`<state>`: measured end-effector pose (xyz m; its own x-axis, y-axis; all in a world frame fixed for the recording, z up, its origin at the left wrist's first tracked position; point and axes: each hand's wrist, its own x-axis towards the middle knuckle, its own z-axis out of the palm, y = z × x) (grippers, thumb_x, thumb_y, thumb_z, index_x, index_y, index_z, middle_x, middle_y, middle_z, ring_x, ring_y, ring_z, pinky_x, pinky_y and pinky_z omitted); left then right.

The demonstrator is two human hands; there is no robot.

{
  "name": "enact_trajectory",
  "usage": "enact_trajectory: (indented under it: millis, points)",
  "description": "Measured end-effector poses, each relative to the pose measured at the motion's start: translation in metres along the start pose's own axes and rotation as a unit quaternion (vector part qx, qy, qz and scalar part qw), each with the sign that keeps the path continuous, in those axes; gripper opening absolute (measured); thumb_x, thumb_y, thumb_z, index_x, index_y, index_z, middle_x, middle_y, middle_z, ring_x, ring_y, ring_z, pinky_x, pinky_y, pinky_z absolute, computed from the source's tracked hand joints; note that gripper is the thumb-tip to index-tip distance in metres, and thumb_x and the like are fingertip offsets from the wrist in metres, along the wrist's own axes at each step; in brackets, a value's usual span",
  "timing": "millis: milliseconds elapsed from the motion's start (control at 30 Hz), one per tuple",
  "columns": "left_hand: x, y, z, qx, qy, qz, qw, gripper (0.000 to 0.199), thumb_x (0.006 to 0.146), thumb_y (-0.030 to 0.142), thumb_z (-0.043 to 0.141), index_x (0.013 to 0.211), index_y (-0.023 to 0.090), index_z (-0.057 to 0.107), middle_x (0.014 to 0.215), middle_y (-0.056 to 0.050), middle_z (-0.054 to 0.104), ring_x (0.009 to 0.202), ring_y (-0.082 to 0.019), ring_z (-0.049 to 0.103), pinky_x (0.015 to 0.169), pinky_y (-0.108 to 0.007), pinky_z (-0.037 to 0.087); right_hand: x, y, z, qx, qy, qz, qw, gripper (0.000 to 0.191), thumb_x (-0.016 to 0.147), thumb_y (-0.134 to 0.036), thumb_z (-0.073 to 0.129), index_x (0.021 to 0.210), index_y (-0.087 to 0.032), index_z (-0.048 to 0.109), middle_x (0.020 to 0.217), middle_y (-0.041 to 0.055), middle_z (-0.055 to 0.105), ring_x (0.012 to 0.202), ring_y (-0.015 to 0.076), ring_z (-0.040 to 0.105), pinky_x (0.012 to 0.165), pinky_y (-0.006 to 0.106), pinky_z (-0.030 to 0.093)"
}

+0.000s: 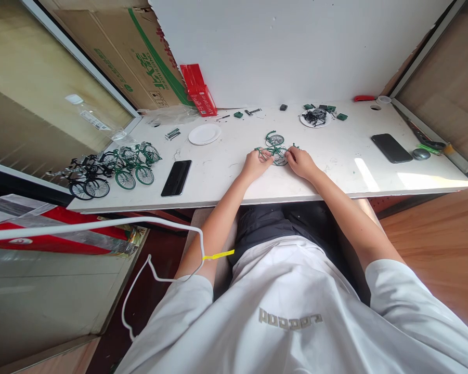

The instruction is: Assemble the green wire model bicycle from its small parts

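Green bicycle parts (pixel 277 150) lie low over the white table in front of me, between my two hands. The fingers of my left hand (pixel 257 163) are closed on a green piece at their left side. My right hand (pixel 300 162) pinches the right side of the same green parts, beside a spoked wheel. Just beyond my hands, another small wheel with a curved green fender (pixel 274 138) rests on the table. How the pieces join under my fingertips is too small to tell.
Several finished-looking model bicycles (pixel 128 163) stand at the left. A phone (pixel 176 178), a white plate (pixel 205 134), a plate of black parts (pixel 315 117), a red box (pixel 199 93), another phone (pixel 391 148) and a white cable (pixel 140 221) surround the work spot.
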<state>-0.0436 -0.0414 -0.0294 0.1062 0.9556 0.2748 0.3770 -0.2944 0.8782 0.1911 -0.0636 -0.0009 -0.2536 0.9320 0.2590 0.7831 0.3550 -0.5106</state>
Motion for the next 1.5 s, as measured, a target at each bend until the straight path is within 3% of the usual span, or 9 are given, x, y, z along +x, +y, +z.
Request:
enact_trajectory:
  millis: [500,767,1133,1500]
  points:
    - [0.0,-0.001,0.0,-0.017,0.0,-0.005,1.0,0.02,0.09,0.031,0.091,0.099,0.018,0.078,0.09,-0.007,0.08,0.077,-0.019,0.073,0.079,-0.03,0.062,0.0,0.0,0.0,0.003,0.001,-0.002,1.0,0.026,0.113,-0.044,0.04,0.098,-0.028,0.054,0.078,0.009,0.067,0.071,0.0301,0.057,0.072,0.039,0.035]
    - [-0.001,0.001,-0.001,-0.011,0.001,-0.007,1.0,0.022,0.087,0.032,0.091,0.099,0.018,0.078,0.087,-0.006,0.079,0.076,-0.018,0.072,0.077,-0.03,0.062,0.0,-0.001,-0.001,-0.006,-0.002,0.001,1.0,0.029,0.114,-0.043,0.04,0.1,-0.027,0.058,0.083,0.0122,0.072,0.076,0.0327,0.062,0.074,0.041,0.039]
    - [-0.003,0.011,-0.001,-0.027,0.008,-0.016,0.999,0.025,0.085,0.028,0.095,0.095,0.018,0.075,0.089,-0.008,0.081,0.088,-0.023,0.078,0.087,-0.034,0.067,0.0,0.001,0.001,-0.003,0.005,-0.003,1.0,0.028,0.113,-0.044,0.039,0.098,-0.027,0.056,0.079,0.0107,0.069,0.073,0.0315,0.059,0.072,0.041,0.037]
    - [-0.001,0.005,-0.001,-0.026,0.0,-0.013,1.0,0.024,0.087,0.029,0.094,0.097,0.018,0.076,0.089,-0.008,0.08,0.081,-0.02,0.075,0.082,-0.032,0.065,0.0,0.0,0.0,-0.005,0.0,0.0,1.0,0.028,0.114,-0.043,0.04,0.1,-0.027,0.058,0.082,0.011,0.07,0.075,0.0317,0.061,0.074,0.04,0.037]
